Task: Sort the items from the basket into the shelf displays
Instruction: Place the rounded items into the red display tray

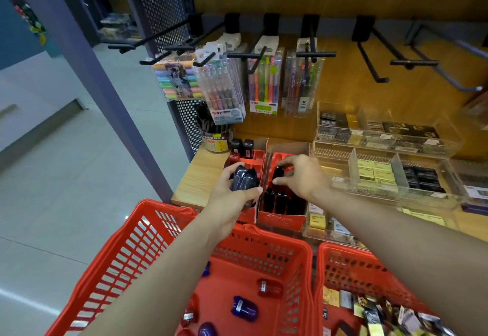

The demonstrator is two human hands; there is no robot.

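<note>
Two red cardboard display boxes stand at the shelf's front edge, the left box (247, 157) and the right box (281, 219). My left hand (232, 193) is closed around a bunch of dark bottles (244, 178) over the left box. My right hand (301, 176) pinches one dark bottle (277, 173) inside the right box, whose front slots hold three dark bottles (280, 201). Below, a red basket (132, 251) holds loose blue bottles (244, 308) and red bottles (269, 288). A second red basket (343, 264) on the right holds several small packets.
Packs of coloured pens (224, 90) hang on black hooks above the boxes. Clear acrylic trays (390, 166) with small boxes fill the shelf on the right. A tub of black pens (215, 135) stands at the shelf's left end, next to a purple post (105, 92).
</note>
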